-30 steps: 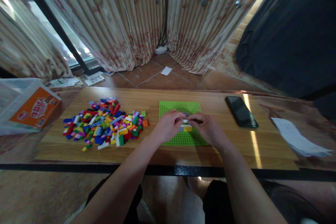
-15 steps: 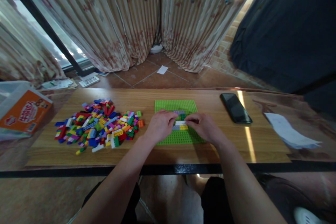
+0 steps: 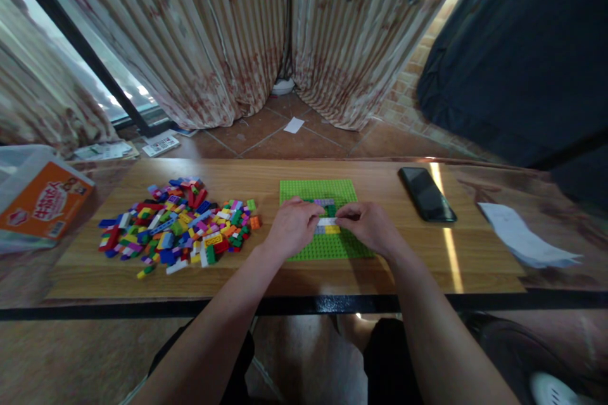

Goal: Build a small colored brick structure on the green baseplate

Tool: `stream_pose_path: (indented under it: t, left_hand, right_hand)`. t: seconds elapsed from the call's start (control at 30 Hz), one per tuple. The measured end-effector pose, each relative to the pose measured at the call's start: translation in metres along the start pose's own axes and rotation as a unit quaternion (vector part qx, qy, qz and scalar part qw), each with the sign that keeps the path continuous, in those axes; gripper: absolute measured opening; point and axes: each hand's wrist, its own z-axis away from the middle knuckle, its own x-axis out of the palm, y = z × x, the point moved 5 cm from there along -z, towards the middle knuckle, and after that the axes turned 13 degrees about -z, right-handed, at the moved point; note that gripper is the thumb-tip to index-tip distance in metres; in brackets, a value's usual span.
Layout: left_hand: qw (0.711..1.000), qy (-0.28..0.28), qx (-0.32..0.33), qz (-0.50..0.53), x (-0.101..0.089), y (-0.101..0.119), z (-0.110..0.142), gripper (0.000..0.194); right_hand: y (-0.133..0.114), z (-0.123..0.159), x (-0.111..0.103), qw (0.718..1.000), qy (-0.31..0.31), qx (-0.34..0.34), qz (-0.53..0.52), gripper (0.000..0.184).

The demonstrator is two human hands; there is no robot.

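Observation:
Both my hands work over a light green studded baseplate (image 3: 317,188) in the middle of the table. A long white brick (image 3: 326,221) lies across between them, its two ends pinched by my fingertips. My left hand (image 3: 295,226) is closed on the left end, and my right hand (image 3: 367,225) is closed on the right end. Just below the white brick, a yellow brick (image 3: 333,230) shows on the plate. Above it are a dark green brick (image 3: 329,210) and a pale purple brick (image 3: 325,202). My fingers partly hide these bricks.
A pile of mixed toy bricks (image 3: 166,228) spreads over the left of the wooden table (image 3: 380,278). To the right lies a black phone (image 3: 426,195), with white paper (image 3: 527,237) beyond it. A clear plastic box (image 3: 28,158) with an orange label stands at far left.
My hands have shifted only slightly around the white brick, and it stays between my fingertips. The view has tilted a little; everything else lies as before.

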Motion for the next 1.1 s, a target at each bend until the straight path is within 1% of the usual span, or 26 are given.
stream_pose_path:
  t: [0.17, 0.43, 0.8, 0.93, 1.1]
  left_hand:
    - [1.0, -0.001, -0.001, -0.011, -0.0013, 0.0012, 0.0001, 0.022]
    - [1.0, 0.002, -0.013, -0.005, -0.0021, 0.0022, -0.0003, 0.023]
    - [0.998, 0.012, -0.054, 0.006, 0.0034, 0.0015, -0.0017, 0.021]
    - [0.997, 0.017, -0.068, 0.005, 0.0034, 0.0021, -0.002, 0.021]
    - [0.997, 0.014, -0.075, -0.004, 0.0036, 0.0047, -0.0039, 0.021]
  right_hand:
    - [0.002, -0.001, -0.0027, 1.0, 0.025, 0.001, -0.008, 0.014]
    - [0.0058, -0.0043, -0.0004, 0.999, 0.043, 0.024, -0.002, 0.012]
    - [0.0092, -0.0059, 0.0015, 0.998, 0.057, 0.039, -0.006, 0.012]
    - [0.0084, -0.0061, 0.0016, 0.997, 0.058, 0.049, -0.003, 0.014]
    - [0.0067, -0.0061, 0.0028, 0.997, 0.058, 0.038, 0.017, 0.02]
